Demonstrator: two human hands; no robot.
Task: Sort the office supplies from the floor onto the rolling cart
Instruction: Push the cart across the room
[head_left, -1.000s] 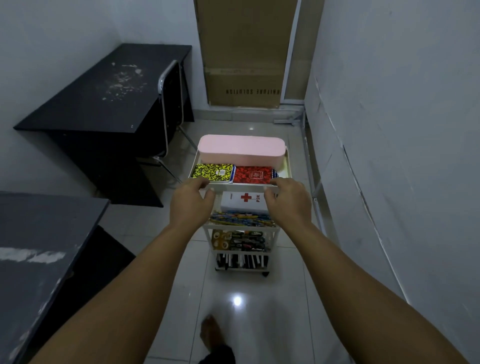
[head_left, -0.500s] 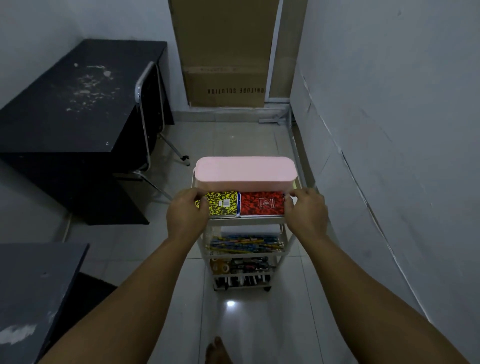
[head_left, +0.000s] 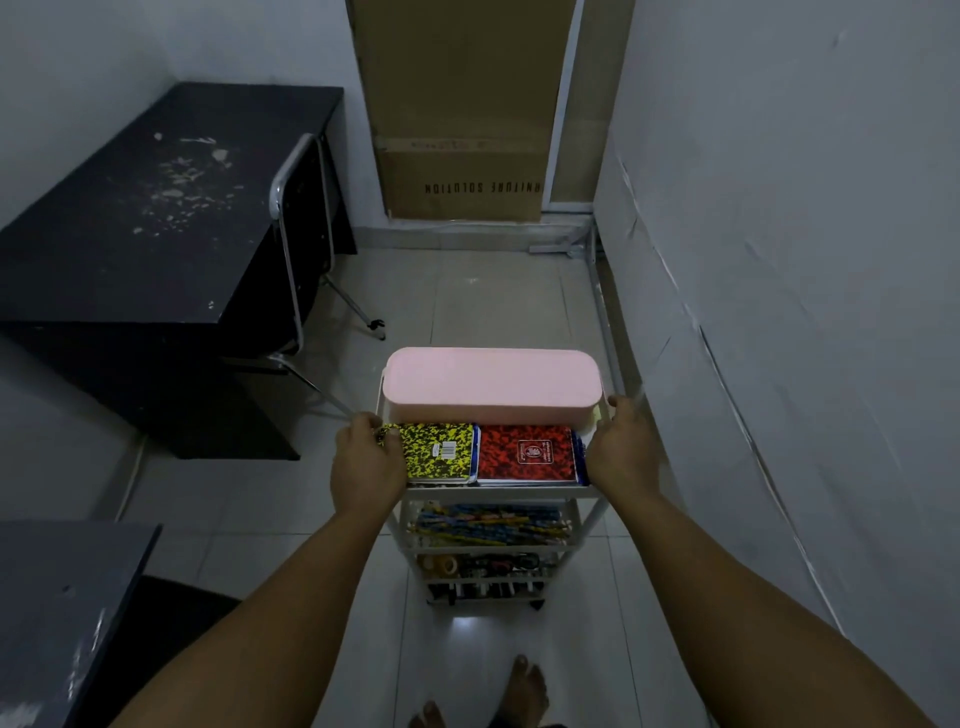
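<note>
A white rolling cart (head_left: 587, 525) stands on the tiled floor in front of me. Its top tray holds a long pink box (head_left: 492, 383) at the back, a yellow-black notebook (head_left: 440, 451) and a red notebook (head_left: 527, 453) in front. Lower shelves carry coloured pencils (head_left: 491, 522), tape rolls and dark small items (head_left: 483, 565). My left hand (head_left: 366, 467) grips the tray's left rim, fingers curled over it. My right hand (head_left: 621, 449) grips the right rim.
A black desk (head_left: 150, 208) with a chrome-framed chair (head_left: 304, 228) stands at the left. Another dark desk corner (head_left: 57, 608) is near left. A tall cardboard box (head_left: 462, 109) leans on the far wall. A wall runs close on the right. My bare feet (head_left: 524, 691) show below.
The cart has rolled forward along the right wall with both hands on its top rim. My hands shifted from the front edge to the tray's sides.
</note>
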